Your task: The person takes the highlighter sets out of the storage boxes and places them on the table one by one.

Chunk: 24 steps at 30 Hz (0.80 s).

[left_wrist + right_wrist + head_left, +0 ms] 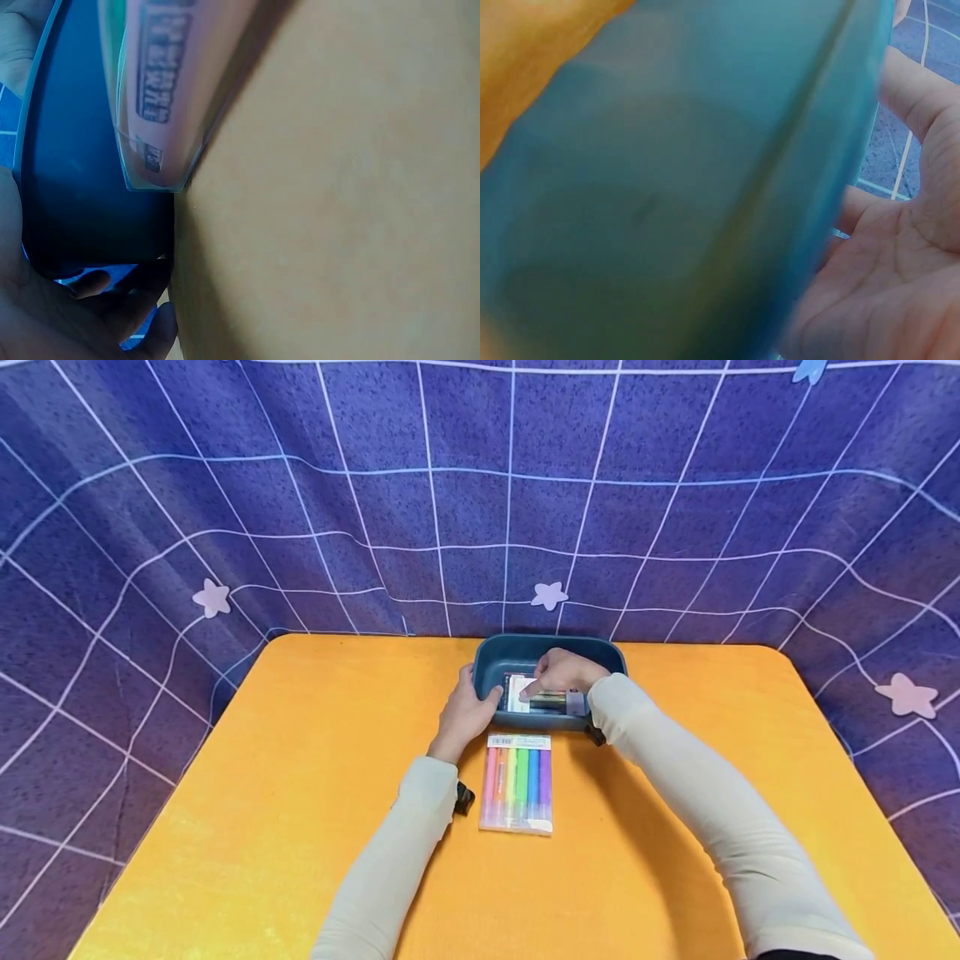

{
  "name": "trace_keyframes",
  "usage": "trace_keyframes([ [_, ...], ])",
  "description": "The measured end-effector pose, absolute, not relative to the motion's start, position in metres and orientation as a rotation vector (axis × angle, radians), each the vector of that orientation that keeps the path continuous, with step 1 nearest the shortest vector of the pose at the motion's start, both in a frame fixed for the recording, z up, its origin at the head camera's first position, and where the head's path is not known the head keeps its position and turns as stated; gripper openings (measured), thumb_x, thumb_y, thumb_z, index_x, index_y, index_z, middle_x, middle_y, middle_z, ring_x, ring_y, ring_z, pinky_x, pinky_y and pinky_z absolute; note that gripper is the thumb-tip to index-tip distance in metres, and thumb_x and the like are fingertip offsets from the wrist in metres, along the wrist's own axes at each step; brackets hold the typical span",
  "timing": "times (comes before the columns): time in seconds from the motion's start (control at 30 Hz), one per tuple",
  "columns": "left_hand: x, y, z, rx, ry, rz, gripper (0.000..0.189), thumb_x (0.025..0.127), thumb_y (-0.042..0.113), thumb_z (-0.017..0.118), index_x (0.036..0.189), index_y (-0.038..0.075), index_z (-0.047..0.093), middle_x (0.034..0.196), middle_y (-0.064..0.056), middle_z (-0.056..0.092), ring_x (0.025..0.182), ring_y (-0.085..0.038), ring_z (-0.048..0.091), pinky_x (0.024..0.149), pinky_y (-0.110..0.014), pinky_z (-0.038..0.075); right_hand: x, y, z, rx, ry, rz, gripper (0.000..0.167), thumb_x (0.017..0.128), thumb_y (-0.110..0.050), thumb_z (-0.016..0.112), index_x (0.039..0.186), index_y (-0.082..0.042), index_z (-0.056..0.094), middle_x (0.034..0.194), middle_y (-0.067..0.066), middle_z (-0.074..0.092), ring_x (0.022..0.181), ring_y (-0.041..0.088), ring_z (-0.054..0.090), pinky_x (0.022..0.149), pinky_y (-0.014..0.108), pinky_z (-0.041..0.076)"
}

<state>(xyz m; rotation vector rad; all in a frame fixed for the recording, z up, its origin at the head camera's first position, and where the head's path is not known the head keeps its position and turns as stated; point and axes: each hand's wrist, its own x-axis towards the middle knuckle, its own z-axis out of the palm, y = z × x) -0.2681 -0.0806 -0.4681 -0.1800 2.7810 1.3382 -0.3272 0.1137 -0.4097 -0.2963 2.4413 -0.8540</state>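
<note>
A dark teal bin (pixel 551 721) stands at the table's far edge. My left hand (pixel 467 710) grips its left end, thumb over the rim and fingers along the outside. My right hand (pixel 566 672) reaches inside over the right part, one digit extended onto a white-labelled pack (pixel 518 695); I cannot tell whether it pinches the pack. Beside that pack lie a dark, gold-striped item (pixel 547 701) and a small grey block (pixel 575 703). In the right wrist view the palm (pixel 900 277) shows past the bin's blurred wall (pixel 645 187).
A clear pack of highlighters (pixel 517 785) in several colours lies flat just in front of the bin. The orange table (pixel 330 793) spreads to both sides. A blue gridded curtain (pixel 480 510) with stars hangs close behind the bin.
</note>
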Motion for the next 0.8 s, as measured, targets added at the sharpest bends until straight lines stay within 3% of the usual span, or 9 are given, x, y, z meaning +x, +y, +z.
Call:
trace_keyframes([
  [0.23,-0.2679,-0.0798,-0.4679,-0.171,2.787,1.333,0.070,0.098,0.043,0.057,0.156,0.020,0.026,0.150,-0.010,0.053,0.129,-0.033,0.057,0.108,-0.058,0.045,-0.3268,0.1165,-0.4090,-0.298,2.461,-0.827,0.029,0.083,-0.032,0.081,0.085,-0.008,0.065,0.065,-0.006,0.038,0.060,0.011,0.036,0.059,0.027,0.035],
  [0.53,-0.2678,-0.0790,-0.4678,-0.186,2.782,1.349,0.071,0.097,0.043,0.059,0.156,0.020,0.027,0.149,-0.011,0.054,0.127,-0.033,0.058,0.107,-0.058,0.045,-0.3244,0.1173,-0.4048,-0.292,2.470,-0.821,0.041,0.083,-0.030,0.081,0.109,-0.002,0.065,0.086,0.001,0.050,0.073,0.015,0.044,0.065,0.027,0.041],
  [0.67,-0.2676,-0.0793,-0.4679,-0.200,2.775,1.346,0.071,0.097,0.043,0.060,0.156,0.020,0.027,0.149,-0.012,0.053,0.126,-0.034,0.058,0.107,-0.059,0.045,-0.3237,0.1170,-0.4032,-0.289,2.453,-0.810,0.050,0.085,-0.032,0.080,0.120,-0.002,0.062,0.112,0.009,0.060,0.092,0.020,0.053,0.080,0.031,0.050],
  [0.8,-0.2673,-0.0810,-0.4686,-0.206,2.773,1.343,0.071,0.097,0.043,0.059,0.156,0.021,0.027,0.150,-0.011,0.053,0.127,-0.034,0.057,0.108,-0.059,0.045,-0.3228,0.1166,-0.4031,-0.308,2.425,-0.810,0.059,0.085,-0.031,0.079,0.130,0.000,0.058,0.144,0.017,0.054,0.117,0.026,0.054,0.101,0.041,0.051],
])
